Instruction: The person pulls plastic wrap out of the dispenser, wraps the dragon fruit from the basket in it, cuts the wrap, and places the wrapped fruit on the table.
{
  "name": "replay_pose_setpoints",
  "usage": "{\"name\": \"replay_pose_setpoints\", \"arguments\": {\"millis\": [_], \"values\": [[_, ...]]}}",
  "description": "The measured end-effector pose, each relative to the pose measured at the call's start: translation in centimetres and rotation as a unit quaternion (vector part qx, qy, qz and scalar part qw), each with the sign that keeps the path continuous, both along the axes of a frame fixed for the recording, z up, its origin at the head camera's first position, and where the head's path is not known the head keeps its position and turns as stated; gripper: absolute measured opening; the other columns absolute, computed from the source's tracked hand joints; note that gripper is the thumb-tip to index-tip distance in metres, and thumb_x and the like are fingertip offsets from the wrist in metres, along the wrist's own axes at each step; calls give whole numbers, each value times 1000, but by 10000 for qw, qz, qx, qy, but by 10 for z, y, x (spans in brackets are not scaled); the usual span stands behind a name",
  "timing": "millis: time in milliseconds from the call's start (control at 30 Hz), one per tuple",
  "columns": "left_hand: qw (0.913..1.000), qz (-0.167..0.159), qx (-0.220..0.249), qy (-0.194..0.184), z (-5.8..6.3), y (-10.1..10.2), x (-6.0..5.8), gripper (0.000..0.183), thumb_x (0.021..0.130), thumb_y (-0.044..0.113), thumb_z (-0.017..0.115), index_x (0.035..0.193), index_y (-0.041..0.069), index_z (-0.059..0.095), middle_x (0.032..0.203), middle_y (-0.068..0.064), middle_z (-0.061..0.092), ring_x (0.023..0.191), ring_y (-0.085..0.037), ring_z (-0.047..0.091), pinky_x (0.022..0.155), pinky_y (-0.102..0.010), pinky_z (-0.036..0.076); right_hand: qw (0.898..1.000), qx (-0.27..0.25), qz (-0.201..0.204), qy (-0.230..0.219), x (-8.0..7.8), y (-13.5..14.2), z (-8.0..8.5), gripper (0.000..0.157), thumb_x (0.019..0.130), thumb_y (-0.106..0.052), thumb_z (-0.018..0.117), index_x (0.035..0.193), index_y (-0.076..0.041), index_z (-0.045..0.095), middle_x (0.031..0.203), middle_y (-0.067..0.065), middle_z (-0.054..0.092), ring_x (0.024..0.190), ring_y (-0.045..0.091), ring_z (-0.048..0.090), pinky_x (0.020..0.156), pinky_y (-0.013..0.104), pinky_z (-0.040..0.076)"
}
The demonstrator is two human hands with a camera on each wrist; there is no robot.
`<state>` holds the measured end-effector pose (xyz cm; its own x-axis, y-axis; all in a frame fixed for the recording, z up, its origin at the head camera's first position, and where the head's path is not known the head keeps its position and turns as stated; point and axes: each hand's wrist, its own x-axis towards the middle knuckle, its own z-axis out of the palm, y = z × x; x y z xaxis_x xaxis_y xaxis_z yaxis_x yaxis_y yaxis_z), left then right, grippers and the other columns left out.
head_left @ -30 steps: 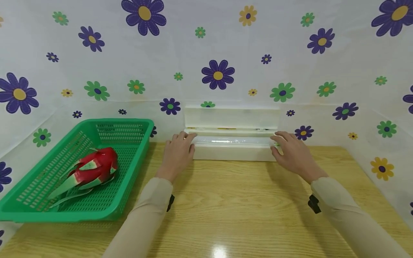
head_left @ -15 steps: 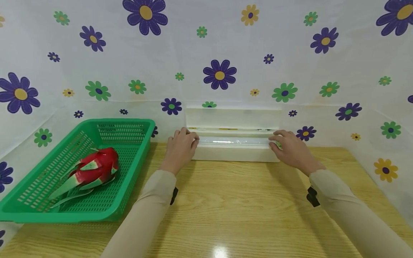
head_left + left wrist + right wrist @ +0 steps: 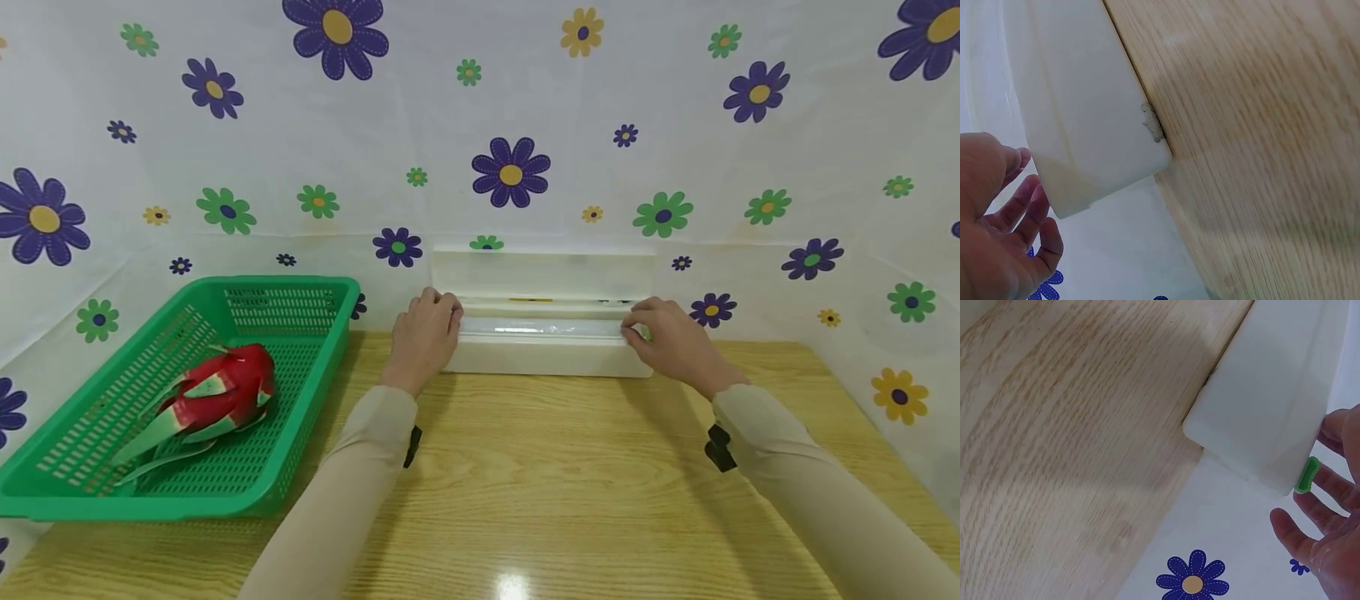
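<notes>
The desk carries a green basket at left and, far centre, a lid-up white box holding a clear film roll. The left hand and right hand bend at its 2 ends; whether they clamp it, I cannot tell. A dragon fruit lies in the basket. The step seems to be finding the loose edge; next calls for 2 firm pinches.
</notes>
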<state>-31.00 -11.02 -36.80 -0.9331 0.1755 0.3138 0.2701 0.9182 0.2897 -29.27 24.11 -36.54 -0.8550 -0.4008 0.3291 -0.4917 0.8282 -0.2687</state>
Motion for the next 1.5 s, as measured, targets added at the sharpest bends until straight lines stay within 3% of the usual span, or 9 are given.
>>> {"name": "replay_pose_setpoints", "arguments": {"millis": [367, 533, 633, 833, 1000, 1167, 1333, 1500], "values": [[9990, -230, 370, 121, -2, -2, -11, 27, 110, 19, 44, 118, 1, 63, 113, -18, 62, 96, -32, 63, 83, -45, 57, 9977, -212, -305, -562, -6, -2, 2, 21, 102, -6, 56, 110, 8, 69, 113, 27, 68, 105, 41, 65, 93, 55, 54], [9964, -261, 809, -50, -2, -4, -15, 28, 110, 17, 44, 119, -2, 62, 116, -19, 62, 102, -34, 64, 91, -45, 56, 9960, -313, -218, -812, -7, -8, 7, 23, 102, -16, 60, 110, 3, 72, 119, 25, 69, 114, 42, 64, 101, 59, 50], [9936, -268, 1090, -127, -2, -5, -17, 28, 110, 15, 44, 120, -3, 62, 116, -21, 62, 106, -34, 63, 96, -45, 54, 9963, -161, -33, -844, -10, -12, 10, 21, 101, -15, 63, 108, 1, 75, 117, 22, 72, 114, 41, 65, 101, 58, 50], [9887, -283, 1447, -274, 2, -3, -19, 27, 109, 13, 45, 120, -4, 63, 116, -21, 65, 107, -34, 62, 96, -44, 54, 9963, 279, 199, -787, -17, -13, 14, 16, 98, -7, 66, 105, 2, 77, 104, 17, 76, 95, 30, 71, 86, 47, 59], [9862, -274, 1605, -291, 3, -3, -19, 27, 109, 13, 46, 120, -4, 63, 114, -20, 67, 104, -32, 63, 94, -43, 54, 9944, 360, 200, -977, -20, -12, 20, 16, 97, -6, 67, 108, 2, 76, 106, 17, 75, 97, 31, 71, 87, 48, 59], [9793, -327, 1917, -567, 3, -3, -18, 28, 107, 14, 47, 125, -2, 61, 115, -16, 64, 105, -29, 59, 96, -42, 53, 9927, 498, 241, -1073, -22, -12, 24, 17, 96, -5, 67, 109, 2, 76, 106, 17, 76, 97, 31, 71, 86, 47, 59], [9777, -341, 1936, -740, 1, -5, -17, 33, 98, 10, 55, 129, -1, 60, 119, -15, 62, 111, -29, 58, 102, -43, 50, 9919, 500, 325, -1121, -24, -8, 23, 16, 97, -1, 64, 108, 4, 76, 107, 19, 76, 100, 33, 71, 92, 50, 57], [9821, -273, 1781, -548, 1, -5, -17, 25, 100, 9, 60, 123, 1, 67, 113, -15, 63, 106, -29, 59, 97, -42, 52, 9899, 422, 354, -1306, -24, -1, 25, 18, 97, 5, 61, 107, 4, 75, 110, 21, 76, 107, 38, 71, 97, 54, 55]]}}
